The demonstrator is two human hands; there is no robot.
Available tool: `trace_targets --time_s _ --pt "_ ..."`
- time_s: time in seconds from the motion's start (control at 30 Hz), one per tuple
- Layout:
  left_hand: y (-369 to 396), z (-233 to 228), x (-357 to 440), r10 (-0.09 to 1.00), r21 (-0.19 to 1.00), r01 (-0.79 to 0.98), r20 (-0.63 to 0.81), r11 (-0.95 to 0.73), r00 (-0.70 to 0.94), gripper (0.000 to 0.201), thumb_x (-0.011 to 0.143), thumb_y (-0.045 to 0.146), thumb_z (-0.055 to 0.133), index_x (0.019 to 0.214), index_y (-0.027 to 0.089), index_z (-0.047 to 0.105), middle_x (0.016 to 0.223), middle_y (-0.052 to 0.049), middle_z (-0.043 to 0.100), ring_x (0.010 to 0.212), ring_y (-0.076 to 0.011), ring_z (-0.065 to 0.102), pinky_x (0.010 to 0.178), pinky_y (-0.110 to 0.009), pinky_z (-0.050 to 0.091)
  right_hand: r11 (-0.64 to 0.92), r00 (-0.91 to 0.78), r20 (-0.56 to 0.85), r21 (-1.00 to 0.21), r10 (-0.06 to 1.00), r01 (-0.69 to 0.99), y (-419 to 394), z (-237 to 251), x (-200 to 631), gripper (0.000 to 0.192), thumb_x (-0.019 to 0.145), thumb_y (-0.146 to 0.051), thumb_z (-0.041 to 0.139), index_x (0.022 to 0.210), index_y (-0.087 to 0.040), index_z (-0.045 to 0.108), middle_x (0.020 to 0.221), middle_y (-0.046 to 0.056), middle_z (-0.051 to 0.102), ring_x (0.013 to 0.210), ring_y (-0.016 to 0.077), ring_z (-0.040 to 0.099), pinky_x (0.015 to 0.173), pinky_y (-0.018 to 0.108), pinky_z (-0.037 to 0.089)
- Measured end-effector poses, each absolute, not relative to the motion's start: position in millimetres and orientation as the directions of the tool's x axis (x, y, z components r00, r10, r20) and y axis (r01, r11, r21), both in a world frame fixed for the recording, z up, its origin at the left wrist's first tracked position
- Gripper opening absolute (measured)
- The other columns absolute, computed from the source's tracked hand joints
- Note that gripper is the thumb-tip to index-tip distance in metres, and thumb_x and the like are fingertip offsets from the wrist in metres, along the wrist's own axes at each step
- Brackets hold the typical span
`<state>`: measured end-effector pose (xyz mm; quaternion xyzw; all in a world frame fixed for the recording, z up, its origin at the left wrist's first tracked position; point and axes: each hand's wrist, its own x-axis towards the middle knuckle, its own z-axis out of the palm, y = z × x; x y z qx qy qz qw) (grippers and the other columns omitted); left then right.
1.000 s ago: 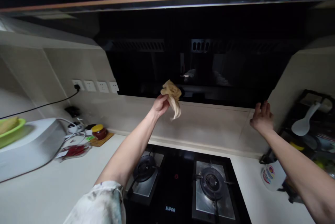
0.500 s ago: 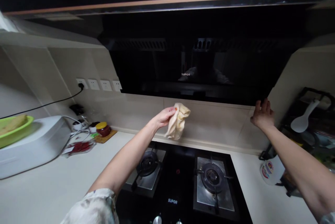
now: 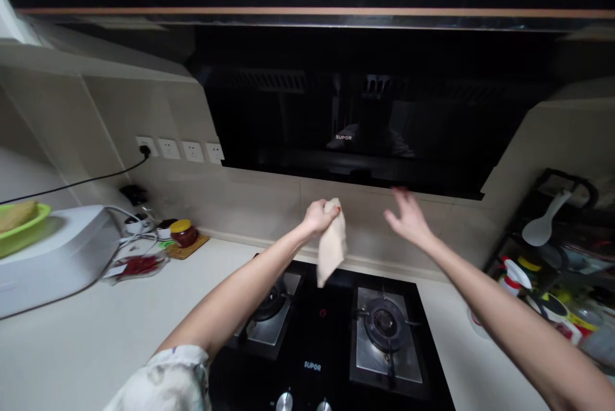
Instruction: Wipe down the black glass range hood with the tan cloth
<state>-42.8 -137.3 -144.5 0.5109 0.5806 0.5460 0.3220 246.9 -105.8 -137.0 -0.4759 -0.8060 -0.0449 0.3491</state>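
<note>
Cloth (image 3: 331, 246), limp and light, dangles bunched in her left hand (image 3: 318, 216) above the hob's back edge (image 3: 384, 273); right hand (image 3: 408, 219) spread, empty.

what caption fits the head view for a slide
Left hand grips a beige cloth above the gas stove; right hand open beside it.

Open air fills the centre of the frame above the gas hob (image 3: 331, 334), between its two burners and the dark range hood (image 3: 355, 116) overhanging the upper half. The tiled backsplash (image 3: 259, 203) closes off the rear. Lower left, bare countertop (image 3: 96, 340) offers passage; a white appliance (image 3: 52, 257) and jar (image 3: 183, 232) crowd the far left, a cluttered rack (image 3: 562, 257) the right.
</note>
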Motion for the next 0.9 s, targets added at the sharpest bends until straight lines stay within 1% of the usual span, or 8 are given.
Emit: trace_targets --time_s 0.07,0.13,0.23,0.33,0.47,0.6,0.73,0.9 --pt "-131.0 -143.1 -23.2 0.966 0.980 0.130 0.171 -0.148 -0.192 0.035 0.085 0.036 0.090 0.077 0.019 0.060 0.078 -0.007 0.069 0.084 -0.0249 0.074 0.085 -0.036 0.061 0.738 -0.510 0.556 -0.335 0.656 0.585 -120.2 -151.5 197.5 0.085 0.096 -0.047 0.063 0.174 -0.022 0.042 0.172 0.016 0.042 0.163 0.0352 0.040 0.133 0.059 0.042" --pt "-126.6 -139.8 -12.3 0.976 0.982 0.025 0.190 -0.188 -0.108 0.034 0.089 0.040 0.086 0.082 0.018 0.061 0.080 -0.008 0.071 0.078 -0.0202 0.072 0.084 -0.033 0.063 0.766 -0.529 0.555 -0.438 0.642 0.471 -125.9 -159.5 164.0 0.085 0.094 -0.044 0.062 0.174 -0.021 0.042 0.169 0.016 0.046 0.157 0.0318 0.049 0.133 0.055 0.045" --pt "-122.9 -130.8 -22.4 0.967 0.969 -0.014 0.244 -0.245 -0.072 0.024 0.097 0.037 0.075 0.091 0.016 0.067 0.087 -0.010 0.074 0.084 -0.0206 0.074 0.090 -0.034 0.065 0.653 -0.391 0.525 -0.566 0.756 0.502 -117.3 -150.7 146.2 0.068 0.092 -0.036 0.059 0.157 -0.017 0.061 0.150 0.016 0.064 0.137 0.0301 0.065 0.123 0.049 0.054" --pt "-117.1 -120.8 -55.5 0.904 0.922 0.193 0.374 -0.337 -0.208 0.019 0.101 0.030 0.067 0.109 0.014 0.074 0.108 -0.016 0.077 0.109 -0.0286 0.076 0.108 -0.044 0.061 0.522 -0.263 0.472 -0.582 0.841 0.623 -99.6 -119.4 148.4 0.041 0.095 -0.034 0.055 0.126 -0.016 0.074 0.120 0.014 0.076 0.113 0.0297 0.073 0.106 0.042 0.060" --pt "-100.3 -116.6 -92.3 0.732 0.548 0.768 0.663 -0.332 -0.157 0.047 0.102 0.027 0.065 0.146 0.011 0.068 0.155 -0.024 0.061 0.149 -0.0413 0.055 0.131 -0.057 0.042 0.562 -0.224 0.635 -0.398 0.739 0.724 -78.7 -51.4 145.2 0.040 0.103 -0.037 0.048 0.127 -0.016 0.073 0.117 0.013 0.074 0.114 0.0277 0.072 0.105 0.039 0.059" --pt "-85.5 -128.5 -99.2 0.796 0.179 0.960 0.601 -0.216 0.067 0.076 0.105 0.038 0.063 0.175 0.015 0.042 0.181 -0.020 0.031 0.169 -0.0471 0.024 0.137 -0.068 0.026 0.598 -0.328 0.840 0.005 0.432 0.801 -59.5 37.8 127.9 0.057 0.112 -0.031 0.029 0.159 -0.009 0.054 0.148 0.017 0.058 0.137 0.0284 0.060 0.118 0.049 0.053" --pt "-82.5 -143.2 -97.4 0.857 0.044 0.988 0.504 -0.150 0.108 0.089 0.105 0.041 0.066 0.181 0.018 0.025 0.188 -0.015 0.007 0.174 -0.0448 0.001 0.141 -0.069 0.013 0.541 -0.428 0.860 0.228 0.277 0.809 -37.1 98.5 113.7 0.064 0.113 -0.022 0.019 0.171 -0.005 0.041 0.161 0.021 0.047 0.153 0.0345 0.044 0.127 0.056 0.044" --pt "-84.7 -142.2 -104.7 0.840 -0.026 0.985 0.518 -0.171 0.160 0.098 0.100 0.035 0.074 0.182 0.022 0.022 0.187 -0.014 0.012 0.174 -0.0437 0.006 0.142 -0.067 0.014 0.453 -0.468 0.799 0.282 0.377 0.846 -15.2 90.7 110.7 0.066 0.111 -0.015 0.018 0.171 0.000 0.039 0.167 0.027 0.039 0.155 0.0373 0.040 0.127 0.068 0.038"
